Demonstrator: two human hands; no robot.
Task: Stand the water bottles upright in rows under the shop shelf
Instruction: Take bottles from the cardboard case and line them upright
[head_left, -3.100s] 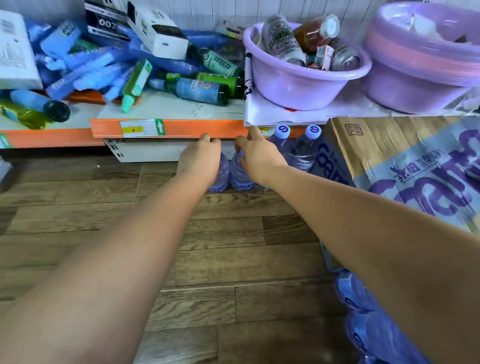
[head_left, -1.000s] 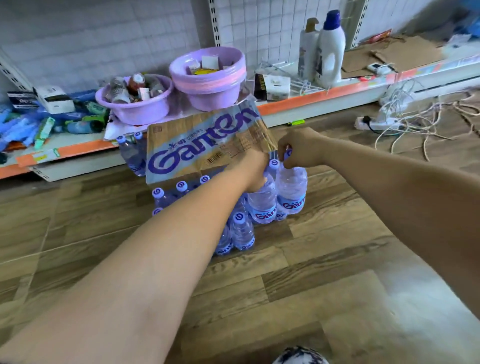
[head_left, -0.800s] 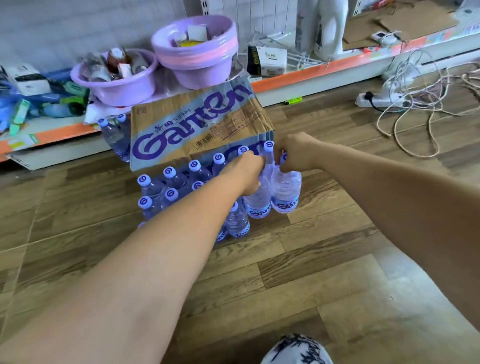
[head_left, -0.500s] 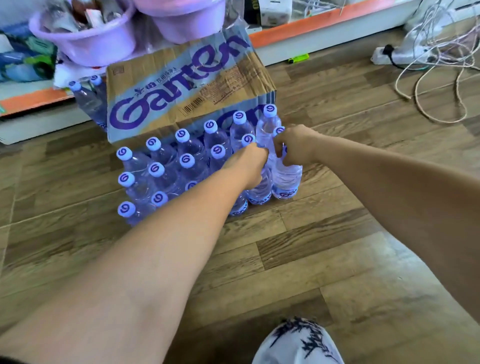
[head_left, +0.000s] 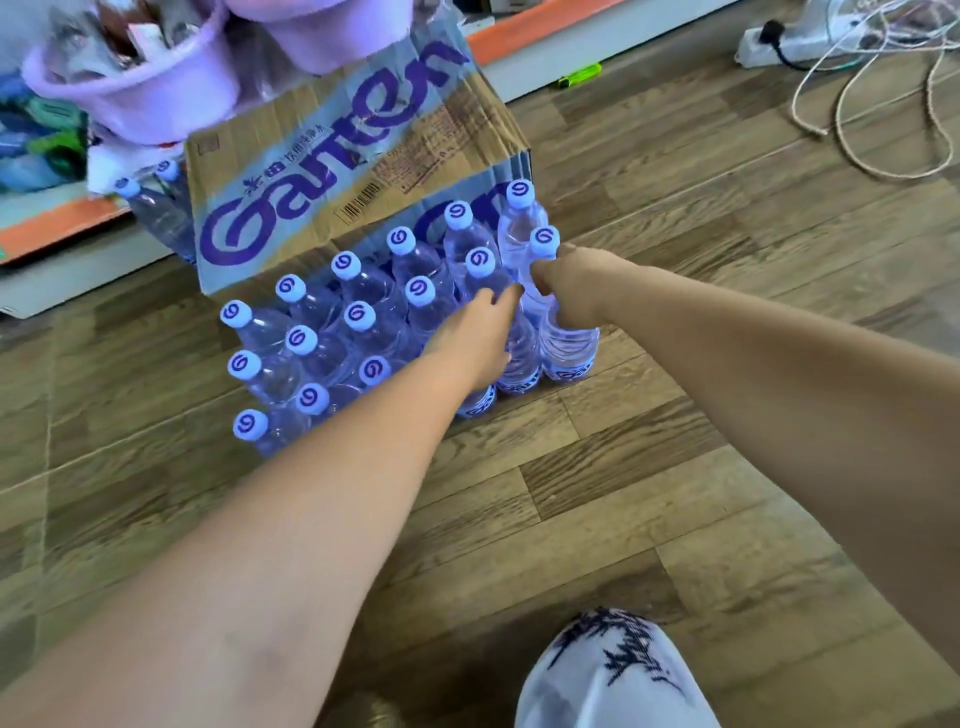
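Several clear water bottles (head_left: 358, 322) with pale blue caps stand upright in a block on the wooden floor. My right hand (head_left: 566, 283) grips the neck of the corner water bottle (head_left: 569, 348), just below its cap. My left hand (head_left: 475, 335) covers and holds the top of the neighbouring bottle (head_left: 519, 358). Both of these stand on the floor at the block's right edge. Two more bottles (head_left: 156, 208) stand at the shop shelf (head_left: 52, 231), with its orange edge, at the left.
A cardboard Ganten box (head_left: 337, 150) leans over the back of the block. Purple basins (head_left: 140, 93) sit on the shelf. A power strip (head_left: 779, 36) and tangled cables (head_left: 857, 104) lie at the top right. A knee in white patterned cloth (head_left: 608, 670) is at the bottom.
Both hands moved from two bottles under the shelf to the block by the box. Over the last second they stayed on the two edge bottles while the view tilted down.
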